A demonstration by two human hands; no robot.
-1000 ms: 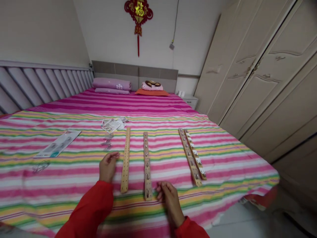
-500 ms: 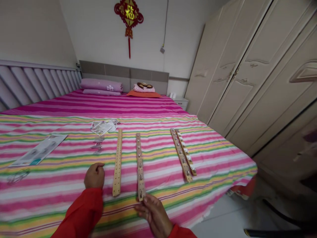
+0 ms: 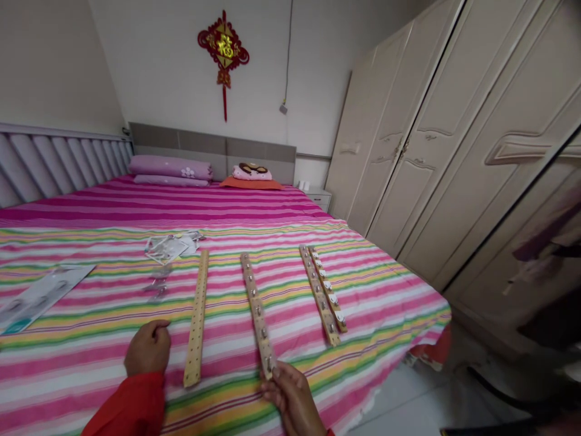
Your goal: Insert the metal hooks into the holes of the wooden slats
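Observation:
My right hand [image 3: 293, 393] pinches the near end of a narrow wooden strip [image 3: 256, 309] between thumb and fingers. Small metal fittings sit in a row along this strip, too small to name exactly. My left hand [image 3: 147, 348] rests on the striped cloth as a loose fist, with nothing visible in it. Just right of that fist lies a bare wooden strip [image 3: 198, 318] with rows of small holes. Farther right, two more strips lie side by side: one with metal fittings [image 3: 319, 293], the other with white pieces [image 3: 327, 287] along it.
A striped cloth [image 3: 372, 321] covers the bed. Left lie a flat clear package [image 3: 43, 297], small transparent packets [image 3: 160, 281] and a pile of white cards or packaging [image 3: 175, 245]. Pillows [image 3: 170, 166] lie by the headboard [image 3: 204, 142]. A wardrobe [image 3: 436, 145] stands right of the bed.
The view has shifted, so most things appear lower and farther left. The strip in my right hand has turned, its near end swinging right. My left hand stays a fist on the cloth.

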